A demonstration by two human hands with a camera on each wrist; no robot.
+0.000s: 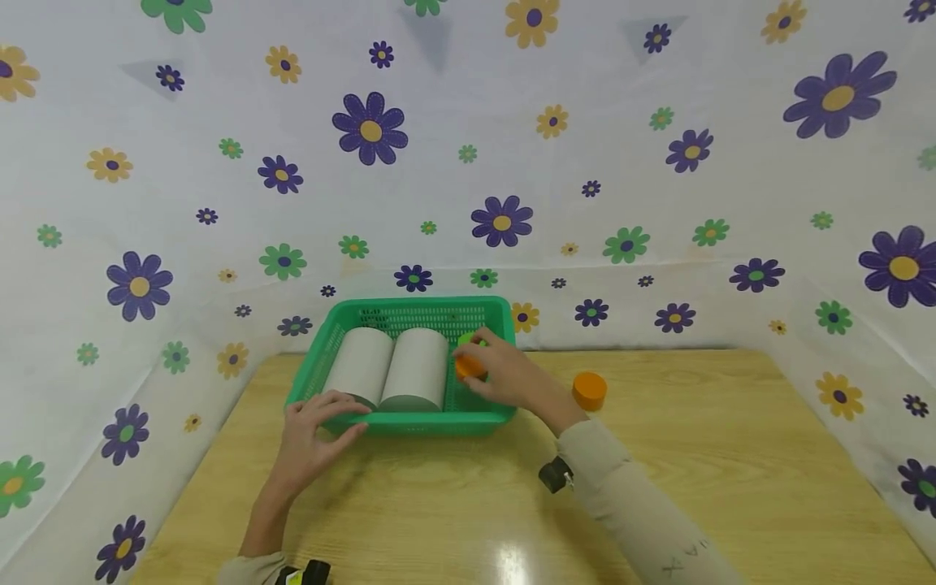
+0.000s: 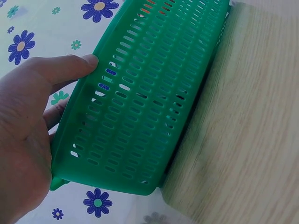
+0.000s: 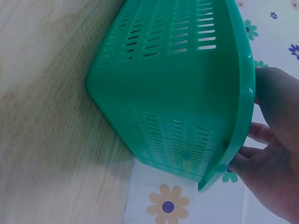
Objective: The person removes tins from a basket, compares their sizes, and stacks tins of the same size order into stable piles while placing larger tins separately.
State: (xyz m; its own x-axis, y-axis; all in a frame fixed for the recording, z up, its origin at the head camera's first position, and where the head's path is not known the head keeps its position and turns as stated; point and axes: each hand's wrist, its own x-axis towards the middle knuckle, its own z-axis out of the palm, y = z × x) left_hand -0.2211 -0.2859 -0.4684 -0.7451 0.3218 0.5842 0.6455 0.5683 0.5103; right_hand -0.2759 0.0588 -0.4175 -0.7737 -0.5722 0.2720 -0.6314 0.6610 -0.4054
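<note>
A green plastic basket (image 1: 431,420) stands at the back of the table, with two white cylinders (image 1: 358,367) lying side by side in it. My left hand (image 1: 314,443) grips the basket's near rim at the left corner, thumb outside and fingers over the edge. In the left wrist view the thumb presses the perforated basket wall (image 2: 135,102). My right hand (image 1: 508,374) reaches into the basket's right end and holds a small orange disc-like piece (image 1: 470,367). Behind it, a bright green piece (image 1: 465,338) shows partly. In the right wrist view the basket wall (image 3: 159,84) hides the fingertips and what they hold.
Another short orange cylinder (image 1: 589,391) sits on the wooden table (image 1: 702,455) right of the basket, close to my right forearm. A white cloth with flowers (image 1: 453,179) hangs behind the table and along both sides.
</note>
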